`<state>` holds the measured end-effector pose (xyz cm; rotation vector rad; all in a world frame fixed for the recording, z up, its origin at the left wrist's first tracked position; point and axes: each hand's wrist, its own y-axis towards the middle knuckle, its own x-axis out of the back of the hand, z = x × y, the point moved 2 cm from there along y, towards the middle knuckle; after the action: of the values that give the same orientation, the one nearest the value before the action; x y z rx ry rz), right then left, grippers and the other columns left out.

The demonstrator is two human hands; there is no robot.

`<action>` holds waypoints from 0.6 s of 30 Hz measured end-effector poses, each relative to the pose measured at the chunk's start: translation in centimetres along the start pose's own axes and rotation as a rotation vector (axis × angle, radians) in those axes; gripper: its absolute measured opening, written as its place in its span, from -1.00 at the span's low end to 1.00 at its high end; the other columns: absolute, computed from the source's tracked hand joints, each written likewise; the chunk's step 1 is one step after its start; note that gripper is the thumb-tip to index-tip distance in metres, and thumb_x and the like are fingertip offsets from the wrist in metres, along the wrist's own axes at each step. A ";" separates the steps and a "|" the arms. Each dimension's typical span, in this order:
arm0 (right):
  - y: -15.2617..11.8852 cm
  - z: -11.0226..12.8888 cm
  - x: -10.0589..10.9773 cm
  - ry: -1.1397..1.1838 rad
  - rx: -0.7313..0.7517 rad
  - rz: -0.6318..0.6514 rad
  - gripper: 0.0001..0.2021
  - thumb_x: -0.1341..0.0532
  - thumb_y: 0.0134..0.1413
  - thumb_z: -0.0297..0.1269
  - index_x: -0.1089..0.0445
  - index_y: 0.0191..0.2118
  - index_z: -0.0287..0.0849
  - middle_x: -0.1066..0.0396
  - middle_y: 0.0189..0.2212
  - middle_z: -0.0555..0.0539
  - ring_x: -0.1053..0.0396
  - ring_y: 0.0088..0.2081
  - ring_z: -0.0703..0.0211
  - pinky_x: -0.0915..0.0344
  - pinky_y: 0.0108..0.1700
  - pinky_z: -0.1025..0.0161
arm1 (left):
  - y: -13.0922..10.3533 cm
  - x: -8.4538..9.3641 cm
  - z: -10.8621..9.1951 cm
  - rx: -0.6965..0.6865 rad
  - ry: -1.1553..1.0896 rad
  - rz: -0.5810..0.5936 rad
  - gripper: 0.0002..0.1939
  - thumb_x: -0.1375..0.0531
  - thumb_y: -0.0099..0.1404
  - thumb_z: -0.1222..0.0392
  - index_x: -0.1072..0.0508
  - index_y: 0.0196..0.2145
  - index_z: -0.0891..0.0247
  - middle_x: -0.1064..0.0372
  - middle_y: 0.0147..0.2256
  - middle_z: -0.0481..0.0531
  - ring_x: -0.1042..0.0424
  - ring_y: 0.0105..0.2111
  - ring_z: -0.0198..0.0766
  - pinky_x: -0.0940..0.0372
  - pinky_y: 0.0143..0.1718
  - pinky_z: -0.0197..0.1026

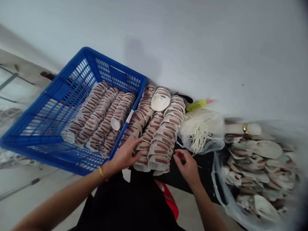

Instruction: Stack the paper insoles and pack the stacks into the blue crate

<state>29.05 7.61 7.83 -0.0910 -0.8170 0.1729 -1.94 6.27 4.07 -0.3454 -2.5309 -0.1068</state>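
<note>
Nested rows of cup-shaped white and brown pieces, perhaps shoe uppers, lie on the black tabletop. My left hand (126,153) rests over the near part of the left row (137,123), thumb apart from the fingers, beside the middle row (149,137). Just off the near right side of the right row (165,138) is my right hand (188,168), its fingers curled with thumb and fingertip close together. Whether anything thin is between them, I cannot make out. A single white-rimmed piece (160,100) sits on top at the far end.
A blue plastic basket (37,158) at left holds several similar rows (92,116). White strings (200,136) lie on a plastic bag behind my right hand, near a yellow packet (199,105). At right, a clear bag (222,186) holds loose flat pieces (264,168). A wall stands behind.
</note>
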 end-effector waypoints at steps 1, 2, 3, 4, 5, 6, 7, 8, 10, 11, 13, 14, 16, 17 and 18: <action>-1.5 -0.3 -0.9 0.029 0.006 0.022 -0.75 -0.22 0.17 -0.09 -0.39 -0.12 -0.11 -0.44 -0.25 -0.12 -0.45 -0.29 0.09 -0.47 -0.23 0.14 | -1.2 -2.1 -1.4 0.010 -0.014 0.059 -0.36 -0.25 0.27 0.06 -0.18 0.25 0.20 -0.31 0.14 0.18 -0.30 0.16 -0.03 -0.25 0.22 0.00; -2.7 -0.6 -1.7 0.046 0.008 0.031 -0.74 -0.24 0.15 -0.11 -0.37 -0.10 -0.11 -0.41 -0.21 -0.14 -0.43 -0.29 0.09 -0.47 -0.27 0.15 | -2.2 -4.1 -2.4 0.034 -0.021 0.101 -0.28 -0.29 0.23 0.04 -0.15 0.26 0.23 -0.27 0.17 0.23 -0.27 0.19 0.02 -0.23 0.24 0.03; -3.5 -0.9 -2.4 0.050 0.010 0.030 -0.71 -0.25 0.12 -0.12 -0.35 -0.09 -0.12 -0.38 -0.17 -0.16 -0.42 -0.29 0.09 -0.47 -0.29 0.15 | -2.8 -6.0 -2.8 0.073 -0.005 0.115 -0.24 -0.32 0.19 0.05 -0.15 0.26 0.27 -0.25 0.18 0.27 -0.25 0.21 0.06 -0.21 0.25 0.08; -4.1 -1.2 -3.0 0.044 0.016 0.028 -0.68 -0.27 0.10 -0.13 -0.34 -0.06 -0.13 -0.35 -0.12 -0.19 -0.42 -0.27 0.08 -0.48 -0.29 0.14 | -3.2 -7.6 -3.0 0.115 0.020 0.119 -0.21 -0.33 0.17 0.06 -0.14 0.26 0.29 -0.23 0.19 0.31 -0.21 0.23 0.10 -0.18 0.26 0.11; -4.4 -1.4 -3.5 0.031 0.030 0.026 -0.66 -0.27 0.10 -0.15 -0.33 -0.02 -0.13 -0.32 -0.06 -0.22 -0.42 -0.24 0.06 -0.49 -0.26 0.12 | -3.3 -8.9 -2.8 0.157 0.049 0.113 -0.21 -0.33 0.17 0.08 -0.13 0.26 0.30 -0.21 0.20 0.33 -0.19 0.25 0.12 -0.17 0.26 0.14; -4.5 -1.7 -3.9 0.012 0.049 0.029 -0.63 -0.27 0.10 -0.17 -0.32 0.02 -0.14 -0.30 -0.02 -0.24 -0.42 -0.19 0.03 -0.49 -0.20 0.09 | -3.2 -9.9 -2.6 0.192 0.077 0.105 -0.23 -0.32 0.18 0.10 -0.12 0.26 0.31 -0.20 0.20 0.34 -0.17 0.26 0.13 -0.17 0.26 0.15; -4.5 -2.0 -4.3 -0.009 0.076 0.040 -0.61 -0.26 0.10 -0.19 -0.32 0.05 -0.13 -0.28 0.00 -0.24 -0.41 -0.12 0.00 -0.49 -0.12 0.05 | -2.9 -10.7 -2.3 0.217 0.101 0.101 -0.25 -0.30 0.20 0.12 -0.12 0.26 0.31 -0.21 0.19 0.33 -0.17 0.26 0.13 -0.17 0.26 0.16; -4.3 -2.2 -4.6 -0.032 0.109 0.058 -0.60 -0.25 0.11 -0.21 -0.32 0.08 -0.13 -0.28 0.01 -0.24 -0.39 -0.05 -0.04 -0.47 -0.04 0.01 | -2.6 -11.3 -2.1 0.232 0.118 0.104 -0.27 -0.29 0.21 0.14 -0.13 0.25 0.31 -0.22 0.18 0.32 -0.18 0.25 0.13 -0.18 0.25 0.16; -3.7 -2.7 -5.1 -0.071 0.165 0.088 -0.59 -0.23 0.12 -0.25 -0.33 0.10 -0.10 -0.29 0.01 -0.22 -0.35 0.05 -0.09 -0.40 0.09 -0.06 | -2.0 -12.0 -1.8 0.247 0.125 0.111 -0.31 -0.27 0.19 0.20 -0.15 0.23 0.30 -0.27 0.15 0.29 -0.22 0.22 0.11 -0.19 0.25 0.14; -3.3 -3.0 -5.3 -0.081 0.181 0.089 -0.58 -0.22 0.11 -0.27 -0.33 0.11 -0.09 -0.30 0.00 -0.21 -0.33 0.07 -0.10 -0.38 0.12 -0.08 | -1.7 -12.3 -1.7 0.256 0.122 0.107 -0.33 -0.25 0.18 0.24 -0.17 0.22 0.30 -0.28 0.14 0.27 -0.25 0.21 0.10 -0.18 0.25 0.12; -2.8 -3.6 -5.6 -0.081 0.194 0.069 -0.56 -0.21 0.09 -0.28 -0.33 0.13 -0.09 -0.31 0.00 -0.21 -0.33 0.09 -0.12 -0.36 0.14 -0.10 | -1.2 -12.7 -2.0 0.283 0.116 0.077 -0.35 -0.20 0.16 0.34 -0.18 0.21 0.34 -0.31 0.12 0.27 -0.29 0.17 0.08 -0.19 0.26 0.06; -2.5 -3.8 -5.7 -0.077 0.194 0.055 -0.55 -0.20 0.10 -0.27 -0.32 0.14 -0.09 -0.31 0.00 -0.22 -0.33 0.09 -0.12 -0.35 0.15 -0.10 | -0.9 -12.8 -2.1 0.298 0.116 0.054 -0.37 -0.15 0.16 0.38 -0.19 0.20 0.37 -0.31 0.11 0.27 -0.31 0.16 0.06 -0.20 0.25 0.02; -2.1 -4.2 -5.9 -0.068 0.191 0.031 -0.56 -0.18 0.13 -0.25 -0.32 0.15 -0.11 -0.32 0.00 -0.23 -0.34 0.08 -0.11 -0.36 0.14 -0.07 | -0.4 -13.1 -2.6 0.317 0.124 0.010 -0.41 -0.07 0.19 0.43 -0.19 0.20 0.39 -0.31 0.11 0.27 -0.32 0.15 0.02 -0.20 0.24 -0.04; -2.0 -4.2 -6.0 -0.066 0.190 0.026 -0.57 -0.17 0.15 -0.24 -0.32 0.15 -0.12 -0.32 0.00 -0.24 -0.35 0.07 -0.10 -0.37 0.13 -0.05 | -0.1 -13.1 -2.7 0.321 0.124 -0.009 -0.43 -0.03 0.20 0.45 -0.19 0.20 0.38 -0.31 0.11 0.25 -0.31 0.16 0.00 -0.19 0.25 -0.05; -1.9 -4.3 -6.1 -0.065 0.189 0.023 -0.57 -0.17 0.16 -0.23 -0.33 0.15 -0.14 -0.32 0.00 -0.24 -0.35 0.06 -0.09 -0.38 0.11 -0.03 | 0.1 -13.1 -2.9 0.323 0.122 -0.024 -0.43 -0.01 0.21 0.46 -0.19 0.19 0.36 -0.31 0.11 0.24 -0.30 0.17 -0.03 -0.18 0.26 -0.06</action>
<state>28.28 4.55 0.82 0.0839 -0.8606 0.2753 10.12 3.07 -0.87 -0.1742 -2.3802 0.2614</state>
